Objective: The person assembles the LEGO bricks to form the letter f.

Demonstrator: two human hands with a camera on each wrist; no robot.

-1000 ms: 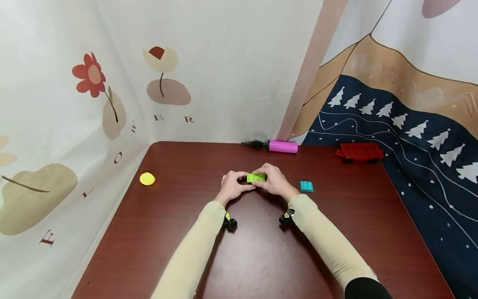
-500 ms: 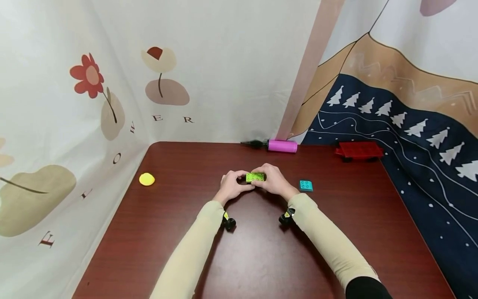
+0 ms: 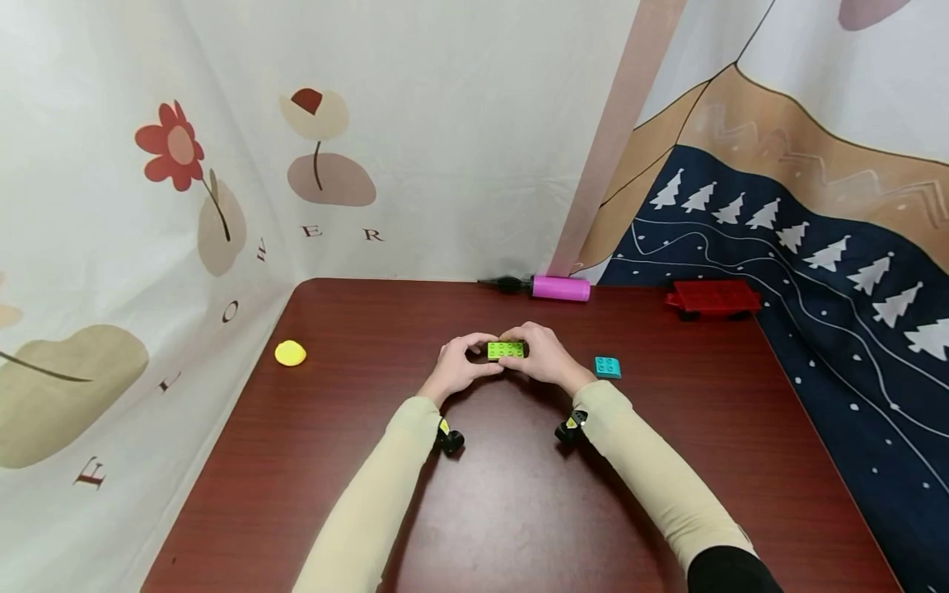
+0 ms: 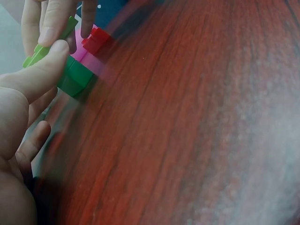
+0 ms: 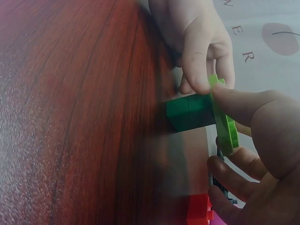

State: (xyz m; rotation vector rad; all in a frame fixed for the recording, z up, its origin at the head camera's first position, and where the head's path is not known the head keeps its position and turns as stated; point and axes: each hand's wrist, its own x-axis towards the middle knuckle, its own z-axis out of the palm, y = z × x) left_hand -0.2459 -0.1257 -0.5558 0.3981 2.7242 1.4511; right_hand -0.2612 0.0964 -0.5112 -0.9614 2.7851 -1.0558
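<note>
Lime brick (image 3: 505,350) atop dk green block (image 5: 190,113), pinched thumb-to-fingers by L hand (image 3: 455,363) & R hand (image 3: 546,357).

Plate (image 3: 507,351) sat on block (image 5: 187,113), between hands (image 3: 454,366) (image 3: 547,357).
Brick (image 3: 607,367) lay right; pump (image 3: 561,288) and cart (image 3: 715,299) behind, on the bench (image 3: 504,511).

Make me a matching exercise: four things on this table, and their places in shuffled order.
1. yellow disc
2. lime brick
3. turquoise brick
4. red wagon

A. at the far right corner of the table
B. lying close by the right wrist
C. near the table's left edge
D. between the left hand and right hand

Pairs: 1-C, 2-D, 3-B, 4-A
</note>
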